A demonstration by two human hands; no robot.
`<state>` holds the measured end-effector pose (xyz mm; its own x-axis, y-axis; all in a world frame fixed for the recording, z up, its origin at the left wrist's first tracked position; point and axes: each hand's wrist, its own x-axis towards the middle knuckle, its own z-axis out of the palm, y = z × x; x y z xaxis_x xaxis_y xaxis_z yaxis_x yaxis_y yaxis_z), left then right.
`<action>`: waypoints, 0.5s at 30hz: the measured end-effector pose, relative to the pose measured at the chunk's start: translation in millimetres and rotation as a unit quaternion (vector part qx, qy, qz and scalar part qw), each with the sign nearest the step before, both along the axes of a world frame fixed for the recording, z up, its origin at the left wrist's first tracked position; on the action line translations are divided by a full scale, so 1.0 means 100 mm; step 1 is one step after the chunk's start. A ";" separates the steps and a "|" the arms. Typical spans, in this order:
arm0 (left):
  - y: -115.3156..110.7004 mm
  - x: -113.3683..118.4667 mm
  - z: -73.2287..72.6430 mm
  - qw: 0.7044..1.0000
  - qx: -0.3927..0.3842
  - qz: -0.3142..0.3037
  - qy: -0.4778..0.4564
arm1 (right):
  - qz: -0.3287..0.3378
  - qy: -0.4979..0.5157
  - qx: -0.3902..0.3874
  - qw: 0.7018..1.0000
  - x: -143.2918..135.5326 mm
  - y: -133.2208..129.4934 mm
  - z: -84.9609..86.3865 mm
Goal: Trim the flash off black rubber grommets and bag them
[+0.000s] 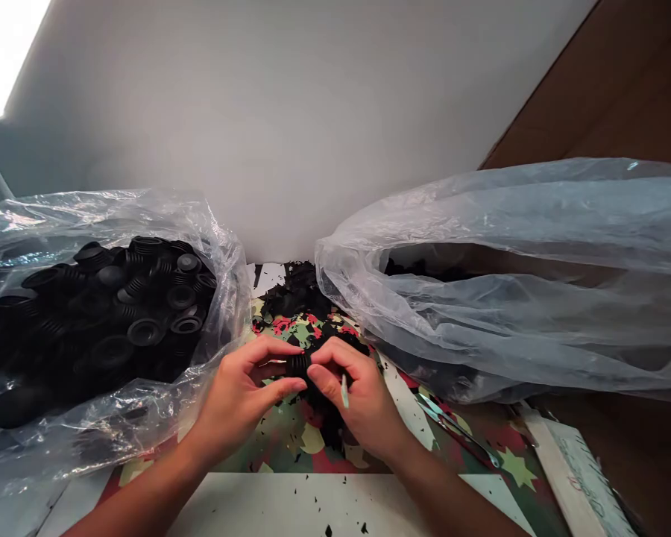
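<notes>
Between my two hands is a small black ribbed rubber part [298,365]. My left hand [251,384] grips it from the left with thumb and fingers. On its right side, the fingertips of my right hand [355,388] pinch at the part's edge. A thin pale tool [344,390] also sticks out from my right hand; most of it is hidden by the fingers. Black scraps [329,421] lie on the patterned cover under the hands. At the left, a clear plastic bag [224,246] holds many similar black ribbed parts [145,331].
On the right, another clear bag [481,328] lies open with dark pieces inside. Metal tweezers or scissors [458,429] rest below it, near a pale block [575,470]. A heap of black scraps [302,287] is at the back. Brown cardboard [609,82] stands at upper right.
</notes>
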<state>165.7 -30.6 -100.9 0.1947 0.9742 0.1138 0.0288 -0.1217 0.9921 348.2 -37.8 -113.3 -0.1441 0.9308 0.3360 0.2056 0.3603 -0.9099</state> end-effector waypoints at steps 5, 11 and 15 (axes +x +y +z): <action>0.01 0.00 -0.02 0.997 -0.050 -0.004 -0.053 | 0.045 0.095 -0.115 0.988 -0.01 -0.03 0.01; 0.02 0.00 -0.05 0.988 -0.116 -0.005 -0.098 | 0.062 0.142 -0.160 0.975 0.01 -0.05 0.06; 0.03 0.00 -0.04 0.991 -0.094 0.002 -0.096 | 0.056 0.115 -0.141 0.982 0.01 -0.05 0.02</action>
<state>165.2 -27.5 -105.0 0.1833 0.9824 -0.0362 -0.1621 0.0665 0.9845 348.7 -43.2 -110.8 -0.2011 0.9742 0.1025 -0.0445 0.0955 -0.9944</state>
